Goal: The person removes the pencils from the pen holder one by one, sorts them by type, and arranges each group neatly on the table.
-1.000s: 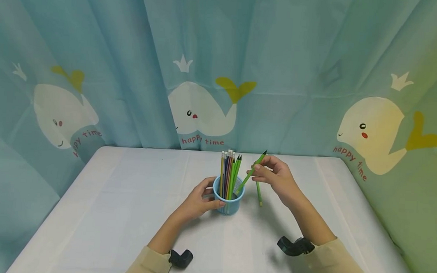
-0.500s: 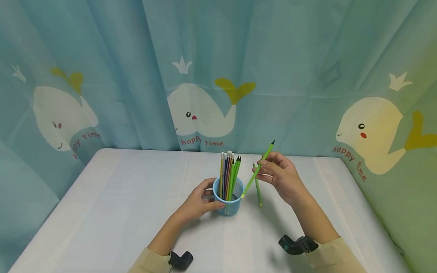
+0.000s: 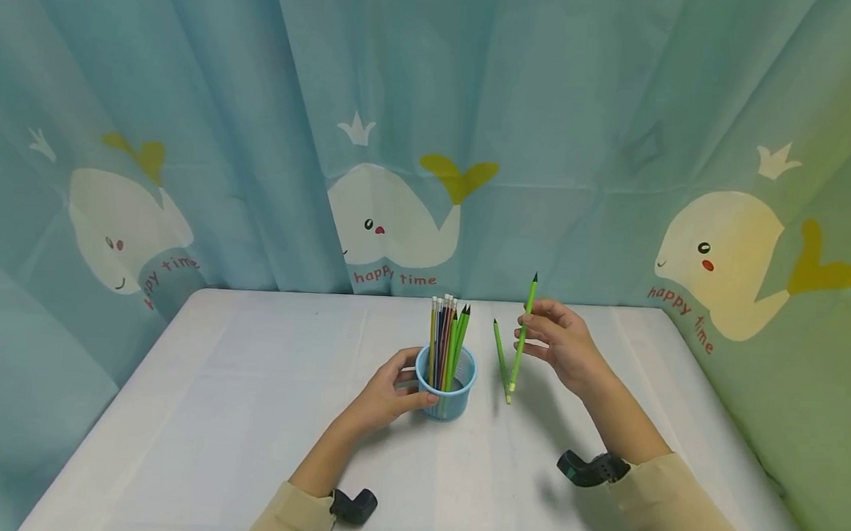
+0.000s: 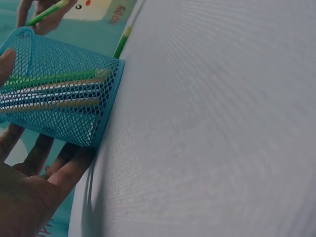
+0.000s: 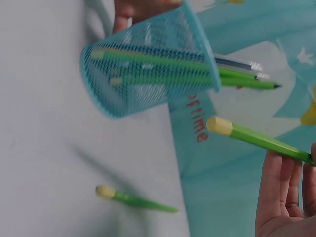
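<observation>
My left hand (image 3: 383,393) grips a light blue mesh pencil cup (image 3: 445,407) standing on the table, thumb at the front and fingers round the far left side. Inside it stand several pencils (image 3: 441,342), some green with dark tips up, others with pale eraser ends up. To the right of the cup, my right hand (image 3: 567,345) pinches a green pencil (image 5: 261,141) above the table. That pencil is nearly upright, dark point up and yellow end down. A second green pencil (image 5: 140,201) lies on the table between the cup and my right hand.
The table (image 3: 244,416) has a white cover. Behind it hangs a blue-green curtain (image 3: 562,144) with printed whales, and its green right part (image 3: 824,383) runs along the table's right side. Each wrist wears a black camera mount (image 3: 594,469).
My right hand has drawn the green pencil's lower end out of the cup and moved right, turning the pencil more upright. My left hand stays on the cup.
</observation>
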{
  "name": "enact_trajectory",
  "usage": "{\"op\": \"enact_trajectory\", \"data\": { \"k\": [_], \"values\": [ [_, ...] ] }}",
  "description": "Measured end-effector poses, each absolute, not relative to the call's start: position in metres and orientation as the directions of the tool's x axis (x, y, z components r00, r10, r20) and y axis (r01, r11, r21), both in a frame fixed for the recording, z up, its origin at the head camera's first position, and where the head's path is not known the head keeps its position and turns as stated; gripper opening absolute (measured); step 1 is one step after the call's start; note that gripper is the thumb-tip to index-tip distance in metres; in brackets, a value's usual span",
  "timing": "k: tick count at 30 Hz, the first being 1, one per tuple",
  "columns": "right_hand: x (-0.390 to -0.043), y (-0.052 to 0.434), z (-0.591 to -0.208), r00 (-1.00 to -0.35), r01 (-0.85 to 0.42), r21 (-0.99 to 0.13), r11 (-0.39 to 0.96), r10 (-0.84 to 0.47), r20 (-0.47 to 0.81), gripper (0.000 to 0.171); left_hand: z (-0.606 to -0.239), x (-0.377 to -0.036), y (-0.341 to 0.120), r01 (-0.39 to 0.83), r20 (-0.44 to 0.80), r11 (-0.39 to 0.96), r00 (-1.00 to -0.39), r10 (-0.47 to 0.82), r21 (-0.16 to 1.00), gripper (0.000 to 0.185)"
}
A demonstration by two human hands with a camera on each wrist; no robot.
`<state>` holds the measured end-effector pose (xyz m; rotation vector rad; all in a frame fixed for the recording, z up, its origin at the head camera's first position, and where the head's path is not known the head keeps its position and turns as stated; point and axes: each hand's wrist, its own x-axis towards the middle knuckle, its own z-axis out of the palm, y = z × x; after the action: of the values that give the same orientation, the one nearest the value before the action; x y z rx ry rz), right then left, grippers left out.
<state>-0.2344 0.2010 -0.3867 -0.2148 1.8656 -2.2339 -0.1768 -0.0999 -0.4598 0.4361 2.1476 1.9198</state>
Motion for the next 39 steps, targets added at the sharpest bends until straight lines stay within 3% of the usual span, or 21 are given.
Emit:
{"op": "enact_trajectory", "data": {
  "k": [17, 28, 39],
  "values": [
    [-0.252, 0.219, -0.419, -0.957, 0.219, -0.974, -0.055, -0.206, -0.204, 0.023, -0.461, -0.178, -0.102, 0.071, 0.031, 0.102, -0.934, 0.355, 0.992, 0.075],
    [-0.262, 0.220, -0.442, -0.956, 0.232, -0.969, 0.091, -0.163, -0.244, 0.051, -0.459, -0.178, -0.102, 0.073, 0.030, 0.108, -0.936, 0.350, 0.991, 0.074],
    [-0.273, 0.213, -0.459, -0.964, 0.234, -0.930, 0.282, -0.060, -0.260, 0.045, -0.461, -0.176, -0.100, 0.072, 0.027, 0.114, -0.935, 0.354, 0.991, 0.074]
  ]
}}
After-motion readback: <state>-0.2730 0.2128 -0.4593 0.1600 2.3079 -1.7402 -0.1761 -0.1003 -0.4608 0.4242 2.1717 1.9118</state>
